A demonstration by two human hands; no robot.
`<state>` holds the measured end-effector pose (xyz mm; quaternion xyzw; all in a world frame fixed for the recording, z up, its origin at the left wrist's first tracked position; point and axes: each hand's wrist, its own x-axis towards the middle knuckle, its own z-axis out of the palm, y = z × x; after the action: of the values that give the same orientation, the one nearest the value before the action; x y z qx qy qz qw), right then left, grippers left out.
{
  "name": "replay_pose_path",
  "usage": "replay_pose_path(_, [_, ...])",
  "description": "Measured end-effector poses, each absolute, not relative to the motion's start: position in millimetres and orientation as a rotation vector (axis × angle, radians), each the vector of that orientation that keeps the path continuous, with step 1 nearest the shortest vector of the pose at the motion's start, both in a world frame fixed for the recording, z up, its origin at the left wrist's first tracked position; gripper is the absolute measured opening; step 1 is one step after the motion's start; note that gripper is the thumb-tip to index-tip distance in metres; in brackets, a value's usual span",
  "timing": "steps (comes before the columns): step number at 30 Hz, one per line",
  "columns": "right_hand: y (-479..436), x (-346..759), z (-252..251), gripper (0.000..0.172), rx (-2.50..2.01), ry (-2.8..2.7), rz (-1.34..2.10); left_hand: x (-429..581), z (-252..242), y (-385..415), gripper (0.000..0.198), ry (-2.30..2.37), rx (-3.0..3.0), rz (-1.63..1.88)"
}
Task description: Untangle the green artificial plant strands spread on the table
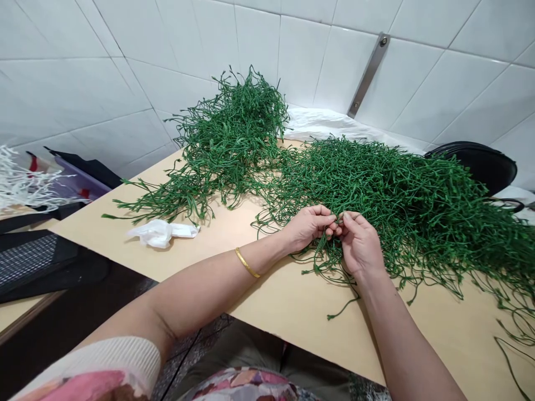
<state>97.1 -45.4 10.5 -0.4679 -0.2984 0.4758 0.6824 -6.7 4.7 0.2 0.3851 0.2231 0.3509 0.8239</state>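
My left hand (309, 227) and my right hand (363, 242) meet over the front edge of a large green heap (355, 178). Thin, curly green plastic stems with small branched tips make up the heap. Thumb and fingers of both hands are pinched together, fingertips almost touching. A few green stems (321, 249) hang down from the left fingers. The bit between the fingertips is small and mostly covered, and it looks like the tip of a green stem. A gold bangle (246, 263) circles my left wrist.
Another green pile (238, 128) rises at the back left of the tan table (225, 284). Crumpled white plastic (161, 233) lies at the left. A black round object (474, 164) stands behind the heap. White strands (25, 181) sit far left. A metal bracket (368, 75) is on the tiled wall.
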Motion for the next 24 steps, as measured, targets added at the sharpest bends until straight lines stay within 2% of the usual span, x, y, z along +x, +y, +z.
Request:
replay_pose_path(8, [-47.3,96.9,13.3,0.02,-1.043,-0.801,1.121,-5.3,-2.4,7.5,0.021,0.487,0.759,0.789])
replay_pose_path(16, [-48.4,97.2,7.9,0.016,-1.185,-1.084,0.869,-6.1,0.4,6.5,0.024,0.525,0.775,0.764])
replay_pose_path(24, [-50.5,100.2,7.7,0.016,-1.208,-1.256,0.813,-4.3,-1.4,5.4,0.016,0.489,0.712,0.737])
